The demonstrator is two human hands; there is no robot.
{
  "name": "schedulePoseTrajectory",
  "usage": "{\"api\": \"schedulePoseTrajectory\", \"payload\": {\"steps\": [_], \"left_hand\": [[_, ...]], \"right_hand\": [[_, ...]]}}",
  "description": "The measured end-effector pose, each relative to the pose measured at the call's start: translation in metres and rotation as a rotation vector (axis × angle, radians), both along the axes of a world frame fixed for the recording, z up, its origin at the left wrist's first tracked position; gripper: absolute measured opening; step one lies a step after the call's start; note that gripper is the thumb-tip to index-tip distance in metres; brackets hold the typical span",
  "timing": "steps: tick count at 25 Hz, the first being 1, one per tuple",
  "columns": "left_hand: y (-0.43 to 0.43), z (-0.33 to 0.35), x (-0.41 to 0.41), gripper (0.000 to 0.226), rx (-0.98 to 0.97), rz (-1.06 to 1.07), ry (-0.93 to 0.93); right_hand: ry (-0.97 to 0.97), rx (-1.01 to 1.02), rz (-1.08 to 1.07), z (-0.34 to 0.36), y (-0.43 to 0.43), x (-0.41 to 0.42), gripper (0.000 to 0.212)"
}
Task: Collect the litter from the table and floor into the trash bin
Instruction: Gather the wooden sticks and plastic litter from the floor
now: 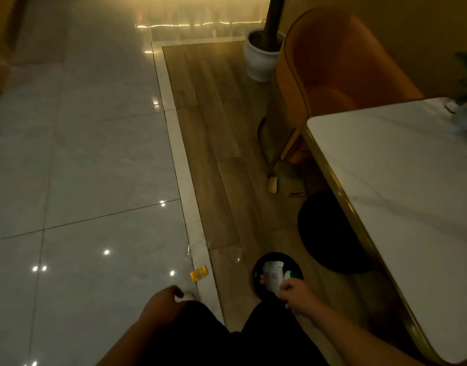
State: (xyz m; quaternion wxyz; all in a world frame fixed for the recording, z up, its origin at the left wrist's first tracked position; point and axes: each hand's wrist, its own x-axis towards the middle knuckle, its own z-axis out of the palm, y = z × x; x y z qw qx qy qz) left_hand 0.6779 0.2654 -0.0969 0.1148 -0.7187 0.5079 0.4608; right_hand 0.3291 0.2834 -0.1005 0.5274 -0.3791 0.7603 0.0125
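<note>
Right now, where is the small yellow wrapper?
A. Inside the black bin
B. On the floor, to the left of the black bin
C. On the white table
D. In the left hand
B: the yellow wrapper lies on the pale floor tile, left of the black bin, apart from both hands.

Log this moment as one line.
right hand: holding white paper litter over trash bin | left hand: empty | yellow wrapper: on floor

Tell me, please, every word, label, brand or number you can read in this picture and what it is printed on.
None can be read.
White carton in the right hand over the trash bin: faint print, too blurred to read.
Yellow wrapper on the floor tiles: markings too small to read.
Marble table: no text.
</note>
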Motion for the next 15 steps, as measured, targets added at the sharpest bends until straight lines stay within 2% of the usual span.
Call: {"api": "schedulePoseTrajectory", "payload": {"steps": [3,6,8,13,15], "left_hand": [[-0.017,0.006,0.054,0.032,0.002,0.016,-0.028],[-0.042,0.013,0.071,0.030,-0.002,0.046,-0.024],[-0.058,0.015,0.063,0.031,0.008,0.010,-0.001],[-0.116,0.025,0.027,0.030,0.023,-0.088,0.022],[-0.142,0.030,0.012,0.024,0.027,-0.136,-0.002]], "right_hand": [[0.029,0.003,-0.018,0.007,-0.010,0.041,0.018],[0.022,-0.008,-0.030,0.010,-0.028,0.069,0.018],[0.030,-0.003,-0.048,0.014,-0.043,0.078,0.010],[0.019,-0.023,-0.060,0.020,-0.098,0.075,0.005],[-0.010,0.000,-0.020,0.017,-0.121,0.068,0.014]]}}
